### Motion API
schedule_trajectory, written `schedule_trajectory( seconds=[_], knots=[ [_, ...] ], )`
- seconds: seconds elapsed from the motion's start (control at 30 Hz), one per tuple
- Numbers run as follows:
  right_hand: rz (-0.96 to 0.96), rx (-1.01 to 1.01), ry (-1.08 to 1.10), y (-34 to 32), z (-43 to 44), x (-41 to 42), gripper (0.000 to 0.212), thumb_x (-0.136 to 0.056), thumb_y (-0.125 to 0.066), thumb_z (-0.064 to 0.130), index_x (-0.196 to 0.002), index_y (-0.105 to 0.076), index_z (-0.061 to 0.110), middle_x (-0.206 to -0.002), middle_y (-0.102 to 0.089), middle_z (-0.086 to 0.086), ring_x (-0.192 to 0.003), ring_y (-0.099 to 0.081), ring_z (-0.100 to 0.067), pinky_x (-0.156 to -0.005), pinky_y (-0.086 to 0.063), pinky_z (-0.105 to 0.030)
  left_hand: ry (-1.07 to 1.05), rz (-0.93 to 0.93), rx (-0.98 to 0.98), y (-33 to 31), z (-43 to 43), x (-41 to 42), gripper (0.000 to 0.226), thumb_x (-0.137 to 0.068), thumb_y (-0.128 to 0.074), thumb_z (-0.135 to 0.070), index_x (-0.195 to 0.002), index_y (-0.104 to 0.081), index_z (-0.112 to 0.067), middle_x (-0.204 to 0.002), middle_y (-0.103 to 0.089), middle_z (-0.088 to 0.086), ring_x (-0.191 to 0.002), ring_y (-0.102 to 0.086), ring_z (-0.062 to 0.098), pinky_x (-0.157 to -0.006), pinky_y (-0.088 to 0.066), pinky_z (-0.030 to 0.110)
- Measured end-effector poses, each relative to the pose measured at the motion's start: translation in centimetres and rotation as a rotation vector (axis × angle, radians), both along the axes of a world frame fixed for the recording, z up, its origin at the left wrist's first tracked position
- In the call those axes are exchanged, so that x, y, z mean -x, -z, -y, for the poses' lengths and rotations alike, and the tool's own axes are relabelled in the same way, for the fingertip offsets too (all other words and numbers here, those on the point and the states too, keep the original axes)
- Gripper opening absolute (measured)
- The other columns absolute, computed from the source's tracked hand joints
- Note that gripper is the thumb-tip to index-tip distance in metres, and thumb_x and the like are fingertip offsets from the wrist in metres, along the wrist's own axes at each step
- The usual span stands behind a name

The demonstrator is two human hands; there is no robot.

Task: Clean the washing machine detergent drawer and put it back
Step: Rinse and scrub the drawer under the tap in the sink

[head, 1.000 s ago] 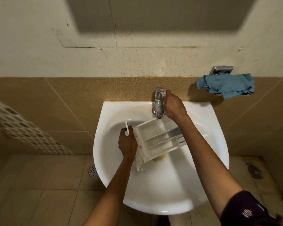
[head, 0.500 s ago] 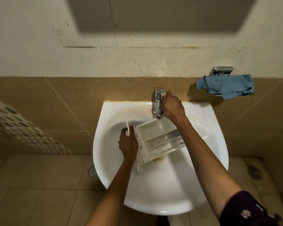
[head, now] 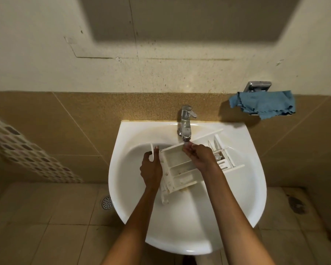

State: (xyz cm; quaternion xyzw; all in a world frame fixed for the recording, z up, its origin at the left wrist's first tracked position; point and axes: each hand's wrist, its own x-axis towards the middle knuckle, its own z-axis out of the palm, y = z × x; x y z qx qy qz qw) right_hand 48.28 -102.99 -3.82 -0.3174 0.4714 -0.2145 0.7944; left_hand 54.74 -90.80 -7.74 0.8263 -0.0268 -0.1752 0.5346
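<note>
The white detergent drawer [head: 180, 169] lies tilted across the bowl of the white sink [head: 187, 222], its compartments facing up. My left hand [head: 151, 169] grips its left end at the front panel. My right hand [head: 199, 155] rests on the drawer's upper edge, fingers bent right under the spout of the chrome tap [head: 185, 123]. Water runs from the spout onto those fingers and into the drawer. Brownish residue shows in the compartments and on the bowl below the drawer.
A blue cloth [head: 264, 104] hangs on a chrome wall holder [head: 258, 86] to the right of the sink. Tiled floor with a round drain [head: 106, 202] lies at the lower left. Brown tiled wall stands behind the tap.
My right hand has left the tap handle and come down onto the drawer under the spout. Water now runs. My left hand has kept its grip.
</note>
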Motion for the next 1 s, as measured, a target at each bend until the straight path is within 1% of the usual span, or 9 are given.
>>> schedule_trajectory(
  seconds=[0.07,0.17,0.3,0.37,0.5,0.6,0.7,0.9,1.0],
  knots=[
    [0.050,-0.063,0.027,0.0,-0.4,-0.6,0.029,-0.093,-0.034,-0.013,-0.073,-0.054,-0.008,-0.059,-0.060,-0.015,-0.068,-0.053,-0.022,-0.101,-0.043,-0.045,-0.005,0.006,0.007,-0.1,0.0,0.0,0.053,-0.093,-0.034,-0.056,-0.117,-0.058,-0.015,-0.099,-0.067,0.005,-0.093,-0.062,0.024,-0.093,-0.043,0.041],
    [0.053,-0.093,0.013,0.2,-0.4,-1.1,0.027,-0.093,-0.035,-0.014,-0.074,-0.054,-0.008,-0.074,-0.055,-0.017,-0.070,-0.054,-0.023,-0.102,-0.042,-0.045,-0.031,0.012,0.023,-0.2,0.0,0.2,0.052,-0.097,-0.026,-0.051,-0.110,-0.060,-0.014,-0.087,-0.064,0.001,-0.083,-0.061,0.021,-0.090,-0.045,0.038],
    [-0.008,0.136,-0.327,-0.5,-2.4,-1.5,0.025,-0.091,-0.038,-0.015,-0.109,-0.053,-0.024,-0.091,-0.061,-0.023,-0.080,-0.059,-0.026,-0.097,-0.047,-0.038,-0.060,0.006,0.037,-0.3,0.2,0.5,0.057,-0.098,-0.020,-0.050,-0.112,-0.061,-0.014,-0.096,-0.068,0.009,-0.093,-0.063,0.028,-0.095,-0.046,0.046],
    [-0.098,0.376,-0.527,-0.5,-3.4,-2.0,0.029,-0.092,-0.038,-0.012,-0.115,-0.056,-0.016,-0.110,-0.062,-0.027,-0.098,-0.061,-0.029,-0.096,-0.046,-0.033,-0.071,-0.002,0.031,-0.3,0.3,0.6,0.058,-0.098,-0.019,-0.050,-0.117,-0.061,-0.014,-0.104,-0.068,0.012,-0.099,-0.062,0.030,-0.097,-0.045,0.048],
    [-0.427,0.941,-0.467,0.7,-3.4,-2.5,0.034,-0.093,-0.042,-0.004,-0.122,-0.059,0.001,-0.125,-0.060,-0.014,-0.119,-0.054,-0.024,-0.095,-0.037,-0.021,-0.041,0.014,0.047,-0.7,0.7,1.2,0.056,-0.098,-0.021,-0.048,-0.116,-0.061,-0.014,-0.104,-0.068,0.012,-0.100,-0.062,0.029,-0.098,-0.044,0.045],
    [-0.503,1.302,-0.855,1.6,-5.1,-1.8,0.027,-0.094,-0.046,0.007,-0.113,-0.064,0.001,-0.114,-0.066,-0.014,-0.110,-0.060,-0.028,-0.091,-0.044,-0.030,-0.030,-0.004,0.040,-0.9,0.8,1.4,0.052,-0.099,-0.024,-0.047,-0.119,-0.060,-0.015,-0.110,-0.066,0.012,-0.106,-0.058,0.031,-0.096,-0.041,0.038],
    [-0.771,1.751,-0.784,3.5,-3.9,-0.4,0.039,-0.067,-0.069,-0.002,-0.106,-0.070,0.006,-0.109,-0.070,-0.010,-0.106,-0.064,-0.032,-0.091,-0.048,-0.049,-0.006,0.015,0.048,-0.9,0.8,1.6,0.054,-0.097,-0.026,-0.050,-0.120,-0.059,-0.014,-0.110,-0.067,0.010,-0.105,-0.060,0.028,-0.096,-0.041,0.037],
    [-0.665,1.971,-0.818,4.8,-3.5,1.2,0.044,-0.068,-0.054,0.004,-0.109,-0.070,0.012,-0.113,-0.069,-0.005,-0.105,-0.065,-0.027,-0.084,-0.052,-0.045,0.007,-0.046,0.007,-1.1,0.8,1.3,0.054,-0.092,-0.041,-0.055,-0.126,-0.054,-0.015,-0.118,-0.063,0.011,-0.112,-0.057,0.027,-0.101,-0.038,0.037],
    [-0.706,1.727,-0.621,3.9,-2.0,1.5,0.056,-0.055,-0.068,-0.016,-0.108,-0.068,0.002,-0.108,-0.069,-0.014,-0.098,-0.067,-0.032,-0.081,-0.055,-0.043,0.015,-0.067,-0.006,-0.9,0.9,1.3,0.059,-0.086,-0.048,-0.060,-0.127,-0.052,-0.017,-0.116,-0.064,0.012,-0.109,-0.058,0.028,-0.099,-0.041,0.039]
  ],
)
